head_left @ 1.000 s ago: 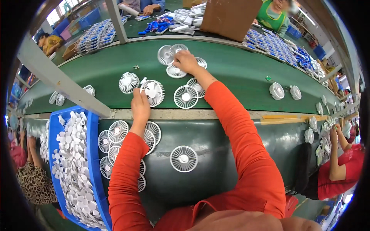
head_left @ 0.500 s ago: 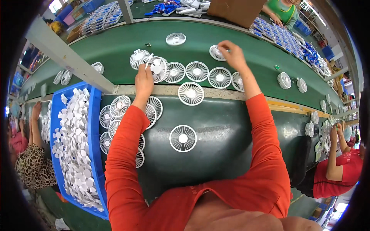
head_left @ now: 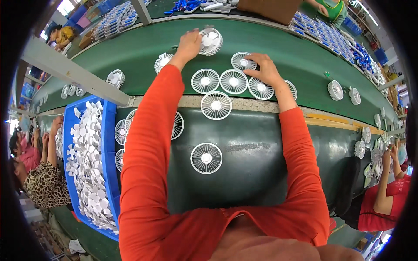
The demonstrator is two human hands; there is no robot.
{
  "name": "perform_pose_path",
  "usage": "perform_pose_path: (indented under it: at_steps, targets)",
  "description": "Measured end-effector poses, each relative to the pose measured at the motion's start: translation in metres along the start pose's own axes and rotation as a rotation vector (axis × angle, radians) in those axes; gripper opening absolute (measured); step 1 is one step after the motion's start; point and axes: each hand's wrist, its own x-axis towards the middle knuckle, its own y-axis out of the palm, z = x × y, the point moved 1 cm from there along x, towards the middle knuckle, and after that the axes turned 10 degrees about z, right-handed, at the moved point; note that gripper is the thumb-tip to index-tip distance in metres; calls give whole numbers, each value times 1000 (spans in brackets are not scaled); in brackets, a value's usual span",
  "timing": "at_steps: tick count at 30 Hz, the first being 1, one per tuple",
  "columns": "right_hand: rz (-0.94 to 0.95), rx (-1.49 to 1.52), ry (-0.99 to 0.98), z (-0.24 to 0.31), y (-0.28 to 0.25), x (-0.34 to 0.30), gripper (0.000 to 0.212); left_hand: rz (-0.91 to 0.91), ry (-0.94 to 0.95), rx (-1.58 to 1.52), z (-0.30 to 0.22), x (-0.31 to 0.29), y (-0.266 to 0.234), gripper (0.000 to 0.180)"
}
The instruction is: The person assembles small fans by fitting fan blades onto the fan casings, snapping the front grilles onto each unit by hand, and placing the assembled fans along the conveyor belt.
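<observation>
My left hand (head_left: 188, 47) reaches across the green belt, its fingers closed on the rim of a white fan housing (head_left: 210, 41) with blades showing inside. Thumb and fingers of my right hand (head_left: 266, 71) grip the edge of a round white fan grille (head_left: 243, 61) lying on the belt. Between and below the hands, several more grilles (head_left: 205, 81) form a row, the rightmost partly behind my right wrist. Left of my left forearm sits another bladed fan piece (head_left: 163, 63), partly covered by that arm.
A blue bin (head_left: 111, 174) full of white fan blades (head_left: 89, 165) stands at my left. One grille (head_left: 207, 158) lies on the dark table, another (head_left: 216, 105) over the belt's near edge. A metal post (head_left: 74, 69) slants across the left. Co-workers sit on both sides.
My left hand has carried the bladed fan housing away from me and right, over where a grille lay. My right hand has lowered slightly at its grille. Belt pieces have shifted right.
</observation>
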Motion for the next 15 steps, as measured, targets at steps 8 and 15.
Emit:
perform_pose_path:
  at_steps: [8, 15]
  targets:
    - [298, 754, 111, 17, -5, -2, 28, 429, -312, -404, -47, -20, 29, 37]
    - [622, 915, -46, 55, -9, -6, 25, 479, -322, -454, -69, -75, -10, 32]
